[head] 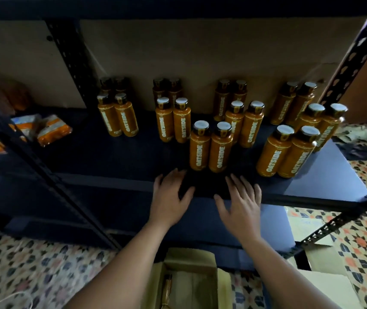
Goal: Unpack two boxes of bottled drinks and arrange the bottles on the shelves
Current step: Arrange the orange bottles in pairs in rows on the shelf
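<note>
Several brown OATSIDE bottles stand in pairs on the dark shelf (pixel 111 157). The nearest pair of bottles (pixel 210 147) stands just beyond my fingertips. A second front pair (pixel 287 152) is at the right. My left hand (pixel 170 198) and my right hand (pixel 240 204) hover over the shelf's front edge, fingers spread, both empty. Below me an open cardboard box (pixel 189 279) sits on the floor, with a bottle (pixel 167 286) lying inside.
Black perforated uprights (pixel 71 63) frame the shelf bay, and one slanted post (pixel 51 181) crosses at left. Orange snack packets (pixel 53 132) lie on the left shelf. Another open carton (pixel 325 277) rests at lower right on the patterned floor (pixel 33 268).
</note>
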`<action>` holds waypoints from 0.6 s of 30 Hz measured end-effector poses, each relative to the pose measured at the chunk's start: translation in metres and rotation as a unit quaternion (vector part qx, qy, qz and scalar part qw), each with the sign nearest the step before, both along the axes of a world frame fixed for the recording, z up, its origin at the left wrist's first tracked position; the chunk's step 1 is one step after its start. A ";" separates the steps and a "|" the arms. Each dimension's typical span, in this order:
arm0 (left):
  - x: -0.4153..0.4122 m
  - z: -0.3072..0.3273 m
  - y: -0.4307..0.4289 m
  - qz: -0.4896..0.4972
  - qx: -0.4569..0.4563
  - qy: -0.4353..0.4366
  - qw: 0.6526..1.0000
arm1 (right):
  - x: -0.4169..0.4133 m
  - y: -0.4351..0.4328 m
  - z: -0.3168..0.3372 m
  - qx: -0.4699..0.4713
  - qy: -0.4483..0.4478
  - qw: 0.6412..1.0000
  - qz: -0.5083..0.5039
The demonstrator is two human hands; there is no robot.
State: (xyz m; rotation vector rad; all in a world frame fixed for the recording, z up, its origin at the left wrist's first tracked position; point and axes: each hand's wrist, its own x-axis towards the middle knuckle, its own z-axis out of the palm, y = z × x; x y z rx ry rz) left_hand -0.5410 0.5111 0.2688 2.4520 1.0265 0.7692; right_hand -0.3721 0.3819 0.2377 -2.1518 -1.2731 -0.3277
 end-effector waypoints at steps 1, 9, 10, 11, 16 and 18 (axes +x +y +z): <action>-0.004 -0.008 -0.005 -0.002 0.030 0.031 0.999 | -0.001 -0.004 -0.006 0.007 -0.016 1.000 0.010; -0.037 -0.038 -0.030 -0.070 -0.006 -0.006 0.998 | -0.025 -0.027 -0.018 -0.016 0.053 0.998 0.040; -0.043 -0.042 -0.031 -0.077 -0.018 -0.006 0.997 | -0.032 -0.032 -0.022 -0.023 0.064 0.997 0.043; -0.050 -0.047 -0.032 -0.081 -0.052 -0.003 0.995 | -0.038 -0.036 -0.027 -0.040 0.082 0.995 0.043; -0.111 -0.100 -0.032 -0.112 -0.323 0.085 0.936 | -0.088 -0.055 -0.073 -0.272 0.311 0.911 0.020; -0.141 -0.129 -0.032 -0.126 -0.387 0.157 0.900 | -0.116 -0.068 -0.101 -0.346 0.372 0.862 0.017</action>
